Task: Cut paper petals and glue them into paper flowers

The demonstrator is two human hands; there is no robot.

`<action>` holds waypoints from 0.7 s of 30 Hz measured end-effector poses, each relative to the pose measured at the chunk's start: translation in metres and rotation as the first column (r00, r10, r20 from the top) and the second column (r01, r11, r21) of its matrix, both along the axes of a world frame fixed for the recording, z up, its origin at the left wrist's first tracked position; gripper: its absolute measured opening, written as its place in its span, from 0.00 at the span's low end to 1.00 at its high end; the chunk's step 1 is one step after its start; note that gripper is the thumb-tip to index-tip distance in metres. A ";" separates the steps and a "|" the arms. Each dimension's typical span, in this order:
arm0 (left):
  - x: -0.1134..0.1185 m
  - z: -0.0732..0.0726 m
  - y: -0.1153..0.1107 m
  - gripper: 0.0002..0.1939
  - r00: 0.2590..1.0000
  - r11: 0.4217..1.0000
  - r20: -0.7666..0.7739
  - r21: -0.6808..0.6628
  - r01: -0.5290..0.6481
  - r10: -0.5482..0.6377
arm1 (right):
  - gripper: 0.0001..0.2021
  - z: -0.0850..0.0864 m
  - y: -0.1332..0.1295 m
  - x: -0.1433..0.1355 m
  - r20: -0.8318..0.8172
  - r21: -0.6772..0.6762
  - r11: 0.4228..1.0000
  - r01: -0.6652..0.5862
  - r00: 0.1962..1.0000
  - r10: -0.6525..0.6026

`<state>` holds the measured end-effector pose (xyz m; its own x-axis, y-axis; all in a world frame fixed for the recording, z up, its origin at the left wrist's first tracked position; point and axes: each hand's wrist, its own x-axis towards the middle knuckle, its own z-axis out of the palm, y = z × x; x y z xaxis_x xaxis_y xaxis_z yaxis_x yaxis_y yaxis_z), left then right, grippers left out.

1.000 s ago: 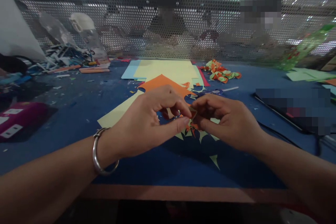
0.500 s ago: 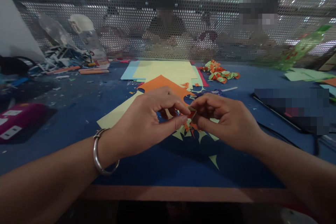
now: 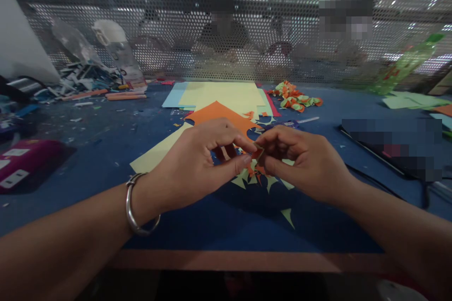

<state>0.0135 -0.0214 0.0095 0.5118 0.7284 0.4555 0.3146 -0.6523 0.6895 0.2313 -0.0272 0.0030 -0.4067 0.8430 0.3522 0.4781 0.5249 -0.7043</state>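
Note:
Between both sets of fingertips is a small folded piece of orange and pale green paper (image 3: 259, 151). My left hand (image 3: 208, 157), with a silver bangle at the wrist, pinches its left side between thumb and forefinger. On the other side, the closed fingers of my right hand (image 3: 303, 160) grip its right edge. Under the hands lie pale green and orange paper scraps (image 3: 270, 182). Just beyond them is an orange sheet (image 3: 221, 113) with curved bites cut from its edge, partly hidden by my left hand. A pale yellow sheet (image 3: 158, 149) sticks out beside my left wrist.
Stacked coloured sheets (image 3: 222, 92) lie at the back, with a pile of orange and green paper pieces (image 3: 296, 98) to their right. A clear bottle (image 3: 122, 54) and a magenta power strip (image 3: 30, 162) stand left. At right are a dark device (image 3: 388, 146) and a green bottle (image 3: 406, 66).
The hands stay almost in place. The folded paper between the fingertips has shifted only slightly.

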 end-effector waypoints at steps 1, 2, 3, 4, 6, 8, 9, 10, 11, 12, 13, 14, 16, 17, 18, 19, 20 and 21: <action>0.000 0.000 0.000 0.06 1.000 1.000 -0.005 0.000 -0.005 0.005 | 0.06 0.000 0.000 0.000 0.001 0.000 1.000 0.003 1.000 -0.003; 0.000 0.000 0.000 0.06 1.000 1.000 -0.013 -0.001 -0.009 0.009 | 0.06 0.000 0.000 0.000 0.001 0.001 1.000 0.005 1.000 -0.005; 0.000 0.000 0.001 0.06 1.000 1.000 -0.019 0.000 -0.014 0.014 | 0.05 0.000 0.000 0.000 -0.001 0.000 1.000 0.006 1.000 -0.006; 0.000 -0.001 0.001 0.06 1.000 1.000 -0.020 0.002 -0.019 0.019 | 0.05 0.000 0.000 0.000 -0.003 -0.004 1.000 0.005 1.000 -0.005; 0.001 -0.001 0.001 0.06 1.000 1.000 -0.020 -0.003 -0.023 0.023 | 0.05 0.000 -0.001 0.000 -0.011 -0.016 1.000 0.005 1.000 -0.006; 0.002 -0.002 0.001 0.06 1.000 1.000 -0.011 -0.017 -0.016 0.016 | 0.05 0.000 -0.001 0.000 -0.020 -0.029 1.000 0.001 1.000 -0.001; 0.002 -0.002 0.001 0.06 1.000 1.000 -0.010 -0.028 -0.008 0.008 | 0.06 0.001 -0.001 0.000 -0.021 -0.034 0.999 -0.001 1.000 0.000; 0.003 -0.002 0.001 0.05 1.000 0.999 -0.011 -0.037 0.000 0.000 | 0.06 0.001 -0.001 0.000 -0.020 -0.038 0.999 -0.005 1.000 0.004; 0.003 -0.002 0.001 0.05 1.000 0.999 -0.013 -0.044 0.002 -0.002 | 0.06 0.001 -0.001 -0.001 -0.019 -0.042 0.999 -0.007 1.000 0.006; 0.003 -0.002 0.000 0.05 1.000 0.999 -0.018 -0.049 0.001 -0.002 | 0.06 0.001 -0.001 -0.001 -0.018 -0.044 0.999 -0.007 1.000 0.006; 0.004 -0.002 0.000 0.04 1.000 0.998 -0.025 -0.056 -0.003 0.001 | 0.06 0.001 -0.001 -0.001 -0.017 -0.046 0.999 -0.007 1.000 0.006; 0.004 -0.002 0.001 0.04 1.000 0.998 -0.027 -0.063 -0.008 0.006 | 0.05 0.001 -0.001 -0.001 -0.015 -0.045 0.999 -0.005 1.000 0.004; 0.005 -0.003 0.001 0.03 1.000 0.996 -0.017 -0.091 -0.017 0.015 | 0.05 0.000 -0.001 -0.001 -0.010 -0.042 0.999 0.000 1.000 -0.001; 0.005 -0.004 0.002 0.04 1.000 0.994 -0.007 -0.105 -0.014 0.013 | 0.05 0.000 -0.001 -0.001 -0.004 -0.039 0.999 0.001 1.000 -0.001; 0.005 -0.005 0.003 0.04 1.000 0.993 0.003 -0.116 -0.011 0.011 | 0.05 -0.001 0.000 -0.001 0.002 -0.033 0.999 -0.001 1.000 0.001; 0.005 -0.005 0.003 0.05 1.000 0.993 0.010 -0.122 -0.009 0.010 | 0.05 -0.001 0.000 -0.001 0.008 -0.027 1.000 -0.002 1.000 0.002; 0.005 -0.006 0.004 0.05 1.000 0.993 0.012 -0.120 -0.006 0.008 | 0.05 -0.002 0.000 0.000 0.010 -0.018 1.000 -0.001 1.000 0.001; 0.004 -0.006 0.005 0.05 1.000 0.994 0.010 -0.113 -0.005 0.006 | 0.06 -0.002 0.000 0.000 0.014 -0.014 1.000 -0.001 1.000 0.001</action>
